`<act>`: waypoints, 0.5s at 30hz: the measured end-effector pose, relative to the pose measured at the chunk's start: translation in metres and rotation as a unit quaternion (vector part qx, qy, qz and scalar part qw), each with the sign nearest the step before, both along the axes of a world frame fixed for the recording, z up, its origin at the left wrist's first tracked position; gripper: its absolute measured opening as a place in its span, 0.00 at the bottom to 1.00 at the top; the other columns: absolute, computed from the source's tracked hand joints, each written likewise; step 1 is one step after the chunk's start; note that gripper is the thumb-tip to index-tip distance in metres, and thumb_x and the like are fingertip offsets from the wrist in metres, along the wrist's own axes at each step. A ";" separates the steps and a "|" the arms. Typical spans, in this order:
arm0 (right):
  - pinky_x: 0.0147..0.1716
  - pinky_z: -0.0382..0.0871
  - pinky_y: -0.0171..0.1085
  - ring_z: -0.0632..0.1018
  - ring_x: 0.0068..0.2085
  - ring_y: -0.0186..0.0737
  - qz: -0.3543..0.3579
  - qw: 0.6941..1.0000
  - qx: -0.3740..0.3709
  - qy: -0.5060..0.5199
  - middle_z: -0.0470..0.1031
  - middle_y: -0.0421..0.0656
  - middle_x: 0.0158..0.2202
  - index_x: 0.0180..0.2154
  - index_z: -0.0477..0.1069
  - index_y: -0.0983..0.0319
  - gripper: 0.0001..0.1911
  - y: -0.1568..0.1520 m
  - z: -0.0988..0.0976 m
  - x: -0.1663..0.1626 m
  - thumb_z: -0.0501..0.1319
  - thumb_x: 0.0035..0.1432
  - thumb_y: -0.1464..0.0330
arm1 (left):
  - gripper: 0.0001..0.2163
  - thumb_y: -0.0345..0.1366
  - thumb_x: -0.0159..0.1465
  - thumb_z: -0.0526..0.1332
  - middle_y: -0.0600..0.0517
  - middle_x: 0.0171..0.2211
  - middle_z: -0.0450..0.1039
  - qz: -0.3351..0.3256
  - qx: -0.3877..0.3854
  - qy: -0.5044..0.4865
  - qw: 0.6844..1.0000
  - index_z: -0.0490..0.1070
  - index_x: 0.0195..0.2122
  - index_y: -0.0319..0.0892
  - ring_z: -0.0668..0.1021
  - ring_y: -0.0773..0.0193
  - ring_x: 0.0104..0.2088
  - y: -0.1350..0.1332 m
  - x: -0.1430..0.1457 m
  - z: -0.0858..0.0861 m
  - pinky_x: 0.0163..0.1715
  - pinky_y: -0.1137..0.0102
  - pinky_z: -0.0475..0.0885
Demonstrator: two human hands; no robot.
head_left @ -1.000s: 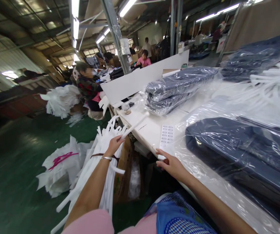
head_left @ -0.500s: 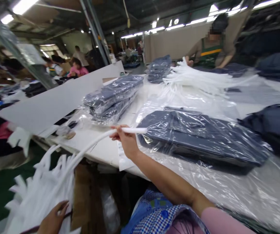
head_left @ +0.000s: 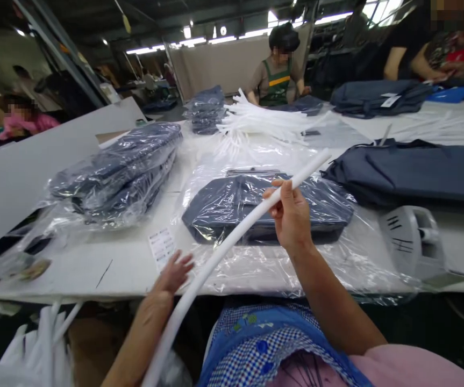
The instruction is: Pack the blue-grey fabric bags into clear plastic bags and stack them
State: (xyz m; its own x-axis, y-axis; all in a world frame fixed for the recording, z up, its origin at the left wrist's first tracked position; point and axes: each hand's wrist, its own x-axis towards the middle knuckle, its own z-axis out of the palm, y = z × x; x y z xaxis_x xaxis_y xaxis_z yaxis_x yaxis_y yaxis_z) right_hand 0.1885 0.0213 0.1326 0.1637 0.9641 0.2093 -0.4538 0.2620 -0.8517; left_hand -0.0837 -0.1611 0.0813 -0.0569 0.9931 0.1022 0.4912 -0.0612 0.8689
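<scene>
My right hand (head_left: 292, 215) is closed around a long white foam strip (head_left: 232, 242) near its upper end, holding it slanted over the table. The strip runs down past my left forearm toward my lap. My left hand (head_left: 174, 275) rests at the table's front edge with fingers spread, beside a small printed label sheet (head_left: 161, 246) and touching the clear plastic. Under the strip lies a folded dark blue garment in a clear plastic bag (head_left: 264, 207).
A stack of bagged dark garments (head_left: 119, 172) lies to the left, an unbagged dark garment (head_left: 413, 169) to the right, a grey tape dispenser (head_left: 415, 239) near it. A pile of white foam strips (head_left: 264, 118) lies far back. Other people work across the table. More strips (head_left: 34, 344) hang lower left.
The view swung right, from the floor pile to the table. My right hand pulled the white strip up over the bagged garment. My left hand rose from the strip pile to the table edge.
</scene>
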 end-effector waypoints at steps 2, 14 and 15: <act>0.23 0.63 0.31 0.68 0.24 0.28 -0.002 1.000 -0.008 0.004 0.77 0.38 0.32 0.41 0.69 0.58 0.21 -0.007 -0.010 0.013 0.62 0.59 0.48 | 0.32 0.50 0.65 0.59 0.48 0.58 0.73 -0.130 -0.097 -0.042 0.986 0.52 0.69 0.55 0.80 0.53 0.48 0.026 0.056 0.016 0.51 0.58 0.77; 0.15 0.44 0.34 0.50 0.16 0.27 -0.249 0.963 0.017 -0.105 0.55 0.33 0.20 0.51 0.71 0.53 0.19 -0.104 0.003 0.179 0.57 0.65 0.50 | 0.18 0.40 0.67 0.61 0.44 0.56 0.73 -0.228 0.107 0.257 0.933 0.71 0.57 0.45 0.73 0.51 0.56 0.134 0.137 -0.079 0.58 0.54 0.70; 0.15 0.44 0.36 0.50 0.15 0.29 -0.279 0.943 0.023 -0.179 0.56 0.34 0.21 0.56 0.68 0.50 0.24 -0.111 0.009 0.199 0.50 0.67 0.47 | 0.19 0.39 0.66 0.63 0.43 0.57 0.72 -0.223 0.114 0.297 0.922 0.70 0.58 0.45 0.73 0.51 0.56 0.141 0.136 -0.091 0.57 0.54 0.70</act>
State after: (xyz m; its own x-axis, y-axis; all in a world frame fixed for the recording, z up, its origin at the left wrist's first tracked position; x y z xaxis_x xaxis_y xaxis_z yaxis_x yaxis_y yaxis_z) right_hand 0.3875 -0.0902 0.1419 0.5539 0.7371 0.3871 0.0812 0.4150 -0.9062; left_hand 0.0520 -0.0197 -0.0097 0.4845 0.8534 0.1925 0.7577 -0.5193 0.3953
